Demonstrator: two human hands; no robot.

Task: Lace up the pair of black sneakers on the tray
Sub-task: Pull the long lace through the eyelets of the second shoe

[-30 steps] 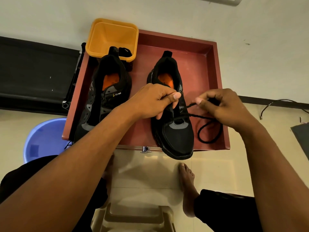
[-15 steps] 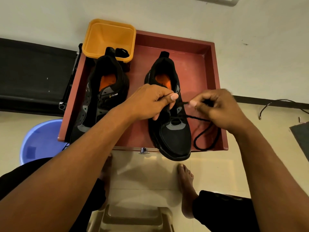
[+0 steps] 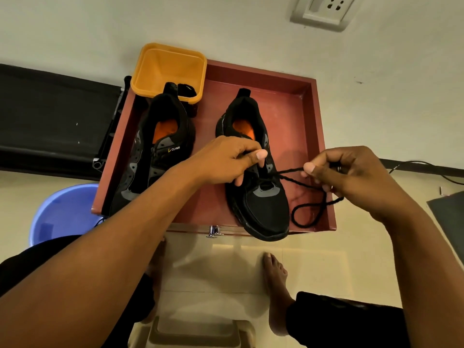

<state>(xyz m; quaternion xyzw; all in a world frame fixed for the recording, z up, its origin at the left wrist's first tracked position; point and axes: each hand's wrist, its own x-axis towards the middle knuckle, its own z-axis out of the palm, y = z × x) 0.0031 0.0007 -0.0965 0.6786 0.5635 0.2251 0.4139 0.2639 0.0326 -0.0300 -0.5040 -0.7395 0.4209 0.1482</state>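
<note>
A black sneaker (image 3: 261, 197) sits at the 4 o'clock side of the red tray (image 3: 301, 116), heel toward 12 o'clock and toe hanging over the tray's near edge. My left hand (image 3: 226, 159) comes in from 8 o'clock, its fingers curled over the shoe's throat, thumb and forefinger pinching the upper there. A black lace (image 3: 291, 178) runs from the lower eyelets out toward 3 o'clock, where my right hand (image 3: 351, 177) pinches it between thumb and forefinger, the other fingers curled. The slack falls from that hand and loops on the tray floor just beside the toe.

The second sneaker (image 3: 155, 151), with the same orange insole, lies at the tray's 9 o'clock side. A yellow tub (image 3: 168, 69) stands at its heel, on the tray's 11 o'clock corner. Off the tray, a blue bucket (image 3: 62, 212) is on the floor at 8 o'clock, a bare foot (image 3: 276, 277) at 6 o'clock, and a wall socket (image 3: 324, 8) at 1 o'clock.
</note>
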